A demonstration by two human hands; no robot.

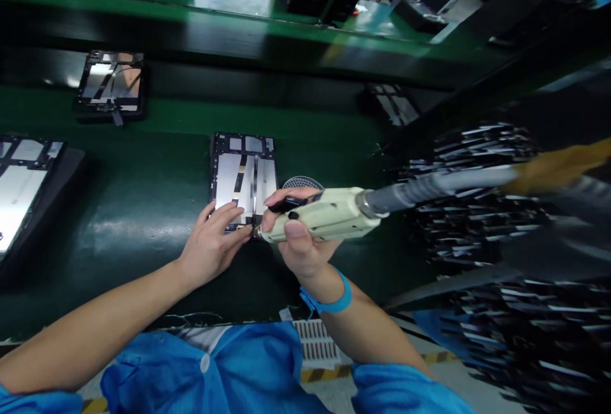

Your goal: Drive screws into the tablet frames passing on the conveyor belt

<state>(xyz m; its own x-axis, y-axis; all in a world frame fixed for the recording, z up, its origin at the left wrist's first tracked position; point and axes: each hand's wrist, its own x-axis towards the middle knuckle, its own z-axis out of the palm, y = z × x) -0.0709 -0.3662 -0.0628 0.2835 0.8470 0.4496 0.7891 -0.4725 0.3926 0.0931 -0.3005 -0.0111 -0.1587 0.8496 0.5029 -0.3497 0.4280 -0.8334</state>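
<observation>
A tablet (260, 185) with its back off lies on the green work surface, showing silvery panels and dark ribbon cables. My left hand (212, 242) rests on its near edge with fingers stretched out and slightly apart, the fingertips beside the tool's tip. In my right hand (305, 251) is a pale powered screwdriver (334, 213), wrapped by the fingers and held nearly level. Its tip points left and meets the tablet's near right corner. Whether a screw sits under the tip is hidden. A blue band (337, 296) circles my right wrist.
Another opened tablet (114, 86) lies at the back left, and one more (23, 178) at the left edge. A round perforated object (303, 182) stands behind my right hand. The screwdriver's grey cable (420, 191) runs right, past racks of dark thin parts (525, 337).
</observation>
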